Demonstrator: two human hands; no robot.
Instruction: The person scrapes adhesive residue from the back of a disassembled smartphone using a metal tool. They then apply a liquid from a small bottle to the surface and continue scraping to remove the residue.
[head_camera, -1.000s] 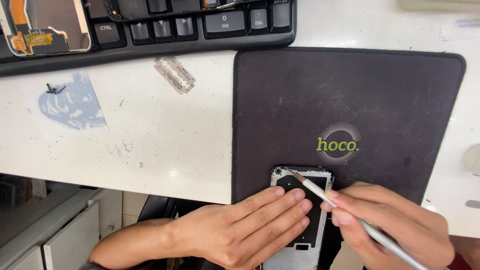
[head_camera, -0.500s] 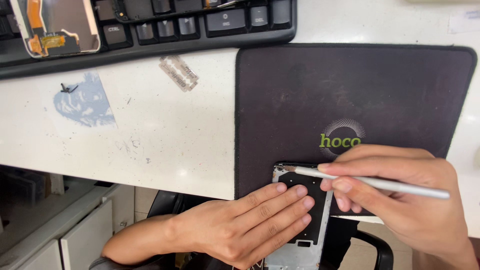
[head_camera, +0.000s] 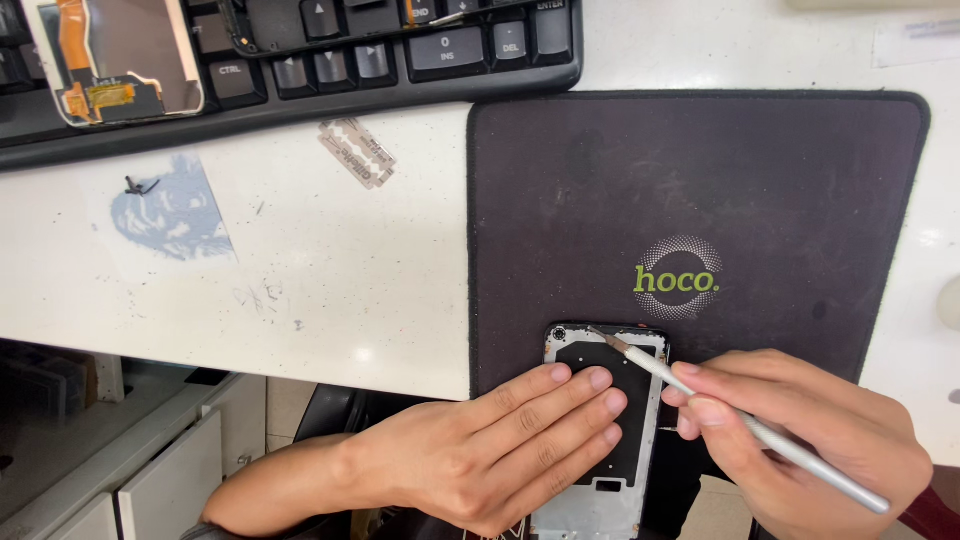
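Phone frame (head_camera: 610, 420): thin, rigid, likely fragile; best held by edges. Left hand (head_camera: 480, 455) lay flat, pinning frame. Right hand (head_camera: 800, 440) gripped tool (head_camera: 740, 420), tip at top corner.

phone frame (head_camera: 607, 420) partly under left hand (head_camera: 490, 455), keyboard (head_camera: 330, 60) cropped

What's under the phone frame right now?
The phone frame lies on the dark mat at the desk edge, overhanging it. The left hand covers its left side, hiding what is underneath there.
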